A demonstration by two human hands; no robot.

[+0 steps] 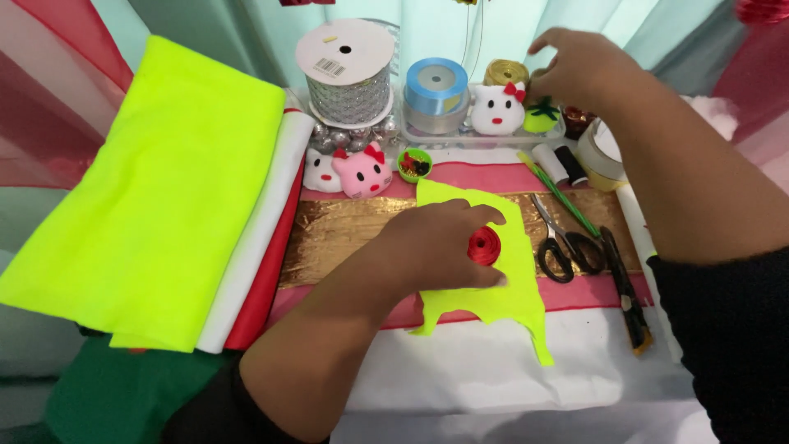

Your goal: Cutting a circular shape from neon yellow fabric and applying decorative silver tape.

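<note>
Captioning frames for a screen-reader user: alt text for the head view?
The left hand pins a small red ribbon rose on a neon-yellow felt cutout, while the right hand reaches toward ribbon spools at the back of the craft table. Black scissors lie to the right of the cutout.

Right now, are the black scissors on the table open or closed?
Closed. The black scissors lie flat on the gold strip, blades together in one line and the two handle loops side by side, right of the left hand.

One label, at the back of the table

A small white barcode sticker lies on the round white top of the silver ribbon spool (beside the blue spool).
</note>
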